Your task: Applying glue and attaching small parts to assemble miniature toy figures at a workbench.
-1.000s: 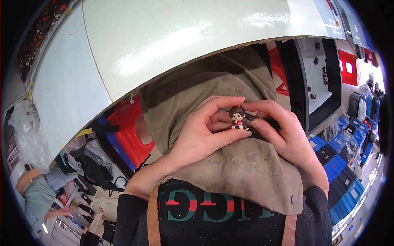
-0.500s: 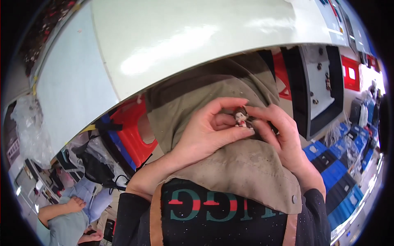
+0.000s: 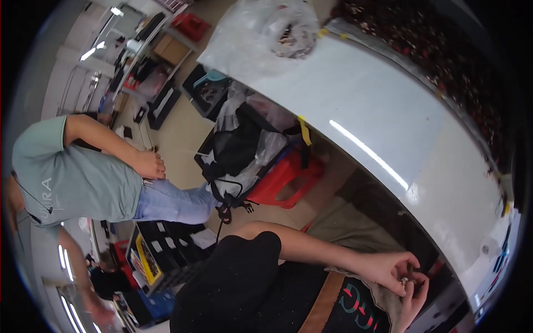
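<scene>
Over my lap, my left hand (image 3: 387, 270) and my right hand (image 3: 416, 294) meet at the lower right of the view. Between their closed fingertips sits a small figurine (image 3: 405, 281), mostly covered by the fingers; only a pale bit and some brown show. Both hands grip it, just off the near edge of the white table (image 3: 355, 105). Under them lies the brown apron (image 3: 355, 227) I wear.
A heap of small dark brown and red pieces (image 3: 444, 72) runs along the table's far side. Plastic bags (image 3: 261, 39) lie on its left end. A red stool (image 3: 288, 180) carries a black bag (image 3: 239, 139). To the left stands another person (image 3: 89, 172) beside black bins (image 3: 172, 244).
The view has swung to the left, so my hands now appear at the lower right and the other person shows more fully. The figurine stays in both my hands.
</scene>
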`<act>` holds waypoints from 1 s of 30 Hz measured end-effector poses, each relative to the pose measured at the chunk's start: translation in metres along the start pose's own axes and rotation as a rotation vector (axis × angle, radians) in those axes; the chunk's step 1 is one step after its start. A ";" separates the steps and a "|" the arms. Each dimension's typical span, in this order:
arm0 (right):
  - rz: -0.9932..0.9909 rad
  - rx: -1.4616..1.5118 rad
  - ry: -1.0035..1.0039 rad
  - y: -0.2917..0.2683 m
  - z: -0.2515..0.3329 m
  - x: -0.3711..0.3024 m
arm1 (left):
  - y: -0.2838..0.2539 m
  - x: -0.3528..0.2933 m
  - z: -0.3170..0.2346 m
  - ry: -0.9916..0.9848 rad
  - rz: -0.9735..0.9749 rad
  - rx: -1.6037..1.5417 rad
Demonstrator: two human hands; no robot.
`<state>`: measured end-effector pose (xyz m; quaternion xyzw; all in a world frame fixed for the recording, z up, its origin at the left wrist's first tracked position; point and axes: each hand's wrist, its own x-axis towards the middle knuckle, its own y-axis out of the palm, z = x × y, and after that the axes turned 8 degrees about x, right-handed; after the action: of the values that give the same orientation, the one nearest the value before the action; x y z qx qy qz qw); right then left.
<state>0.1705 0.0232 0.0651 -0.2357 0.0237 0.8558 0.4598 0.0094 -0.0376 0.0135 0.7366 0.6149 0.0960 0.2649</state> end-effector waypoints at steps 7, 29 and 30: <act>0.153 0.120 0.039 -0.016 -0.012 0.010 | 0.000 -0.009 0.002 -0.015 0.036 0.056; 0.260 0.219 -0.141 -0.044 -0.028 0.009 | 0.013 0.013 -0.020 -0.332 -0.013 0.134; 0.286 0.213 -0.152 -0.045 -0.029 0.008 | 0.013 0.013 -0.021 -0.337 -0.023 0.139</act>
<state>0.2134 0.0475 0.0437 -0.1145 0.1127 0.9205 0.3562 0.0142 -0.0207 0.0353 0.7517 0.5753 -0.0743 0.3137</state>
